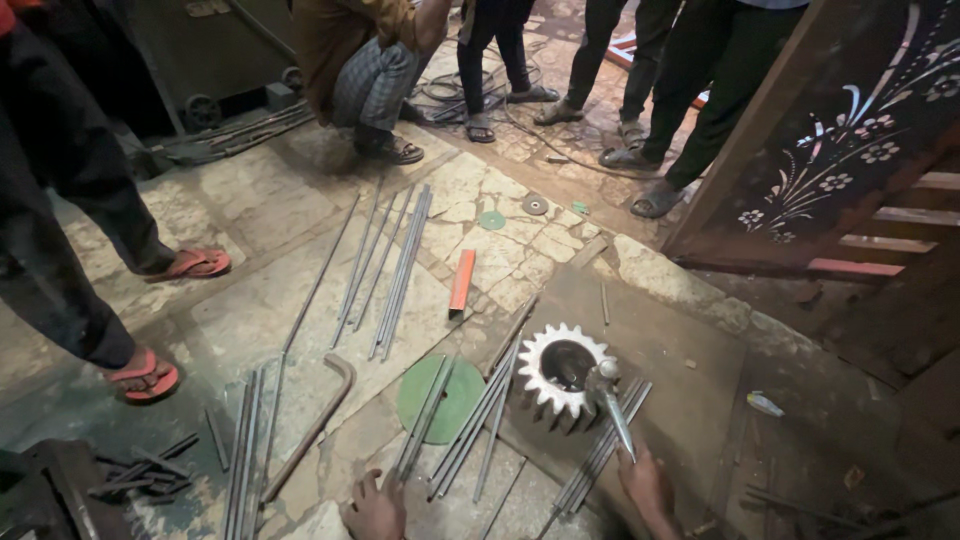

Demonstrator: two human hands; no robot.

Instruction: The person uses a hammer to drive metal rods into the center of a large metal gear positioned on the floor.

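Hammer sits in the right hand, fingers closed round the bottom of its metal handle, and the head is right over the rim of a big pale gear wheel lying flat on a dark steel plate on the floor. Can't tell if the head is actually touching the gear teeth or just above them. Left hand is down at the bottom edge, fingers curled over the near ends of some thin steel rods, though I can't really tell how tight the grip is. Those rods fan out across a flat green disc. More rods lie in a bunch further out on the stone floor, with an orange bar just beside them and a bent bar nearer. Several people stand around, one in red sandals.
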